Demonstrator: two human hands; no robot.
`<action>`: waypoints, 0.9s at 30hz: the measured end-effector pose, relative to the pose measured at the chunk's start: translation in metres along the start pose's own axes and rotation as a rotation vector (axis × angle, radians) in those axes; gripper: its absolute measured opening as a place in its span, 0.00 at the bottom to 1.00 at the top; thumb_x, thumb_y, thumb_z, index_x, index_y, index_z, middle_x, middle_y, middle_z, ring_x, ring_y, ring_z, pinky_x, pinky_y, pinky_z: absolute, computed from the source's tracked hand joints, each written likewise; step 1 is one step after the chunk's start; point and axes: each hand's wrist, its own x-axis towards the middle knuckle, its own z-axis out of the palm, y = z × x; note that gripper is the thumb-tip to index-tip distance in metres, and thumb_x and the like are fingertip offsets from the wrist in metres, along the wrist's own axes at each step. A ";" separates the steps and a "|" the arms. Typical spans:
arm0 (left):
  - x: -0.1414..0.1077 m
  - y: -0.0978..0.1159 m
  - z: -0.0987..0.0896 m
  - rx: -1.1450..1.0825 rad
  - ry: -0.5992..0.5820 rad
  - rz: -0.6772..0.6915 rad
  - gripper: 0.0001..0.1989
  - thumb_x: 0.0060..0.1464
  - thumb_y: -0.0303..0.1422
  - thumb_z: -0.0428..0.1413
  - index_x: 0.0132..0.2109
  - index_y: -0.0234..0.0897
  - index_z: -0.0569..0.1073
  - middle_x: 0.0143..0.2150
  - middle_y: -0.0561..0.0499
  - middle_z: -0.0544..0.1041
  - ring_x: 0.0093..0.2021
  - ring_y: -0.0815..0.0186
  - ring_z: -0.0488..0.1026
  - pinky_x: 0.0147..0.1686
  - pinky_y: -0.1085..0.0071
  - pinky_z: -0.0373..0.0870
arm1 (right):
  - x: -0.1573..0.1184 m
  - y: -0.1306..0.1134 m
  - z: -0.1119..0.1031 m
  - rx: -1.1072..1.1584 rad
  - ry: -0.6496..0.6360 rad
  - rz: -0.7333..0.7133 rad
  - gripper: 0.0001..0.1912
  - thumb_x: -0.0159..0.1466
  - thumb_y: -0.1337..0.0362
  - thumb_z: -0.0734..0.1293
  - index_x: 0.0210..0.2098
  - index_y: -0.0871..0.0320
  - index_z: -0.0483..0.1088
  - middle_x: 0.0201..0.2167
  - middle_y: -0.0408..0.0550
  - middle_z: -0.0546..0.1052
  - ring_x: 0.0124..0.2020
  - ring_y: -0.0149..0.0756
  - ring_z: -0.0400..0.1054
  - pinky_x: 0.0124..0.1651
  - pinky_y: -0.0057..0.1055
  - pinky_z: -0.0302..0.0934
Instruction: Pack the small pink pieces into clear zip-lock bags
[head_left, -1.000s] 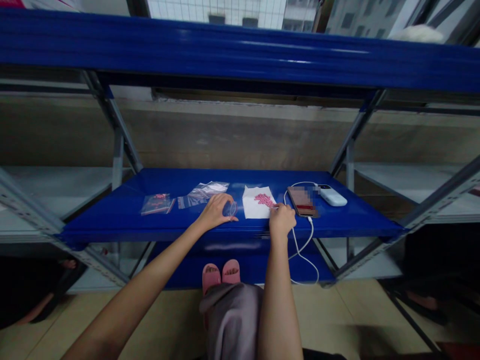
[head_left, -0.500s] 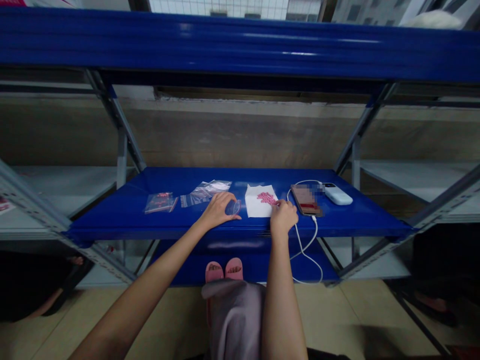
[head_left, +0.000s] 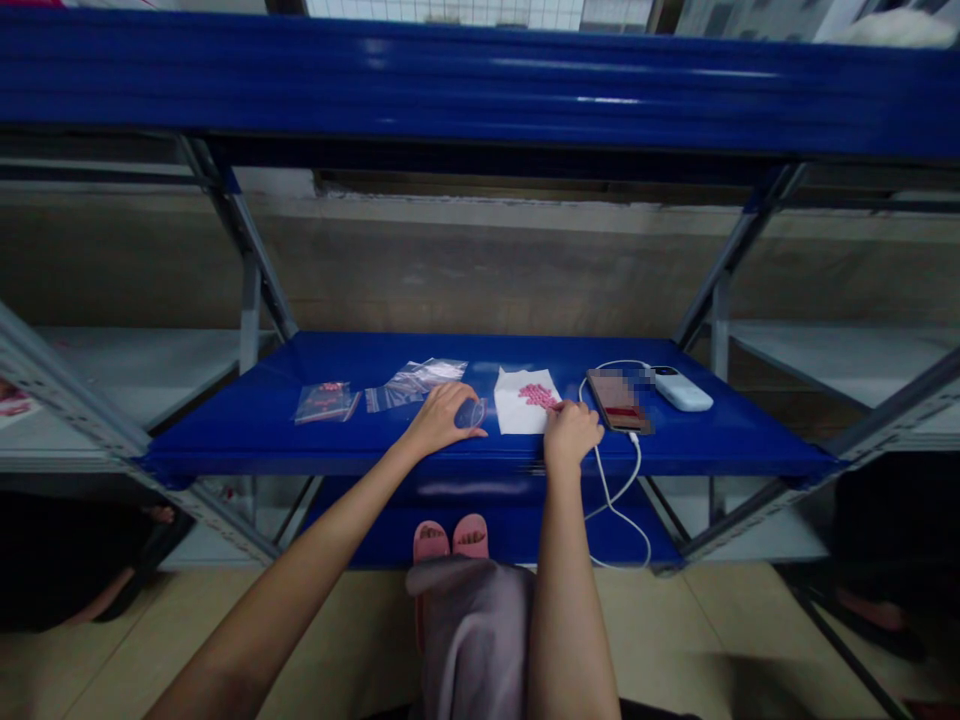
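On the blue steel shelf [head_left: 232, 450], a heap of small pink pieces [head_left: 538, 396] lies on a sheet of white paper [head_left: 519, 412], most of them bunched together. To the left, a small zip bag [head_left: 325, 403] already holds something pink, and a clear plastic bag [head_left: 412, 385] lies flat beside it with nothing visible inside.

The left hand [head_left: 442, 420] is half curled, its fingertips [head_left: 466, 420] against a small, clear, curved plastic piece [head_left: 474, 413]; whether it has a firm hold is hard to tell. The right hand [head_left: 571, 432] sits at the paper's near edge with its fingers gathered, the fingertips [head_left: 555, 408] at the heap's edge. Anything pinched there is too small to make out. Farther right lie a phone [head_left: 619, 400], a white power bank [head_left: 681, 394] and a white cable [head_left: 616, 510].
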 end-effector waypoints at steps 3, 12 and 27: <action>0.000 0.000 0.000 0.002 0.000 -0.013 0.26 0.40 0.47 0.61 0.42 0.36 0.66 0.44 0.45 0.71 0.47 0.56 0.67 0.48 0.59 0.61 | 0.000 0.000 0.002 -0.011 0.014 -0.012 0.13 0.58 0.67 0.60 0.38 0.64 0.73 0.38 0.61 0.73 0.43 0.48 0.63 0.40 0.39 0.53; 0.000 0.000 0.001 -0.013 0.024 -0.042 0.26 0.39 0.47 0.61 0.42 0.37 0.65 0.44 0.45 0.71 0.48 0.55 0.67 0.50 0.58 0.60 | 0.002 -0.004 -0.016 0.240 0.035 -0.074 0.12 0.58 0.62 0.61 0.36 0.59 0.74 0.39 0.56 0.74 0.42 0.44 0.63 0.40 0.35 0.52; -0.002 -0.002 0.003 -0.028 0.029 -0.080 0.25 0.41 0.46 0.61 0.42 0.37 0.64 0.42 0.47 0.70 0.46 0.56 0.67 0.48 0.58 0.62 | -0.012 -0.049 -0.016 0.920 -0.295 -0.482 0.06 0.55 0.62 0.66 0.29 0.55 0.75 0.32 0.45 0.75 0.36 0.33 0.64 0.40 0.29 0.57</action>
